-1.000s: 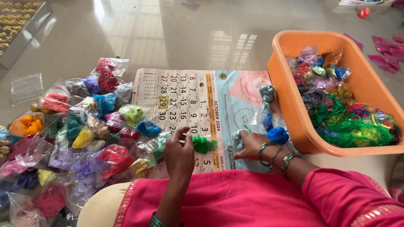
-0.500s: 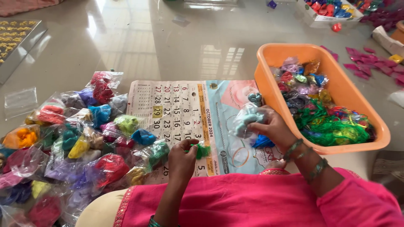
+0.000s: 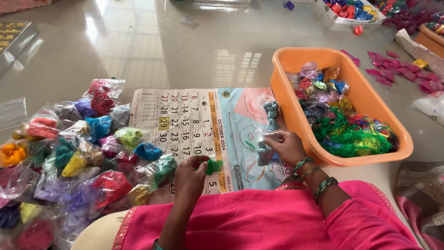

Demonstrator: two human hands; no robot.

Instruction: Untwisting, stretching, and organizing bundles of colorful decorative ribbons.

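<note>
My left hand [image 3: 189, 175] pinches a small green thread bundle [image 3: 213, 165] over the lower edge of a wall calendar [image 3: 185, 120] spread on the floor. My right hand [image 3: 287, 146], with green bangles at the wrist, holds a small clear plastic bag [image 3: 263, 147] with grey-blue thread in it, just in front of the orange plastic tub [image 3: 291, 99]. Another grey-blue thread bundle [image 3: 271, 111] lies on the calendar beside the tub. Both hands are above my pink-clad lap.
The orange tub holds loose thread bundles [image 3: 347, 129] in several colours. A pile of bagged coloured threads [image 3: 78, 153] covers the floor at my left. Pink scraps [image 3: 388, 69] and a white box of coloured pieces [image 3: 351, 9] lie at the far right.
My right hand left a blue bundle on the calendar and rose with a clear bag of grey-blue thread. My left hand stayed put with the green bundle.
</note>
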